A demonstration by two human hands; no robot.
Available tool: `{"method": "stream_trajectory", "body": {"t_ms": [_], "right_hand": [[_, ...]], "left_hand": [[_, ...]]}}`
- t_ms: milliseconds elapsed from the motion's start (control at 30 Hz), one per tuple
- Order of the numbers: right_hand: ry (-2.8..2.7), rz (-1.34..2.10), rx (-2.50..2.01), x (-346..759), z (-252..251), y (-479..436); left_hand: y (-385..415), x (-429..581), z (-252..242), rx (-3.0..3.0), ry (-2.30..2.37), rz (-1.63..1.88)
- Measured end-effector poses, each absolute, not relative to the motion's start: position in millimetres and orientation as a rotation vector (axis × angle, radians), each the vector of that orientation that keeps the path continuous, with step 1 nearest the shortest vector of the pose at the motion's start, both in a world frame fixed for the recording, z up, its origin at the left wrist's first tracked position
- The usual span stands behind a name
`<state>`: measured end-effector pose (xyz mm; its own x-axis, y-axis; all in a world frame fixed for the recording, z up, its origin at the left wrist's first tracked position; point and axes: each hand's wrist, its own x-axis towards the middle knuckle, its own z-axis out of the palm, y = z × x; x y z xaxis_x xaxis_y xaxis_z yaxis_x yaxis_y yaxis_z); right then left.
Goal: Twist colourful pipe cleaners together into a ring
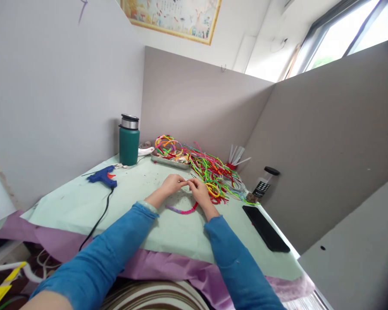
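Over the middle of the pale green table cover, my left hand [173,184] and my right hand [198,191] meet, fingertips pinched together. What lies between the fingertips is too small and too covered to make out. Just below them a curved fuzzy strip [184,211], pink at one end and lilac at the other, lies on the cover and runs up towards my right wrist. Whether it links to what I pinch is hidden. Beyond my right hand spreads a heap of coloured fuzzy stems [213,172], mostly red, green and yellow. A metal tray [171,162] holding coloured loops sits behind my hands.
To the left lie a blue glue gun [103,176], its black cord [102,211] trailing over the front edge, and a green bottle [129,146]. White sticks [236,155] stand at the back. On the right are a black-lidded jar [263,185] and a black phone [265,228]. Partitions surround the table.
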<state>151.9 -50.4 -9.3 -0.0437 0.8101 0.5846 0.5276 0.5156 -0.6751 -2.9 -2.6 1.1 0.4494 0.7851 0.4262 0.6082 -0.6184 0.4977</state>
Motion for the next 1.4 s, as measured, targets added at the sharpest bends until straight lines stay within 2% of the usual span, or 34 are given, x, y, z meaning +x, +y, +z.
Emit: {"method": "stream_trajectory", "body": {"t_ms": [900,1400], "right_hand": [[-1.776,0.281,-1.093,154,-10,-47],[-1.765,0.348,-1.127,153,-11,-46]], "left_hand": [[-22,-4,15,1.734,0.967,0.738],[-14,-5,7,2.058,1.145,0.757]]}}
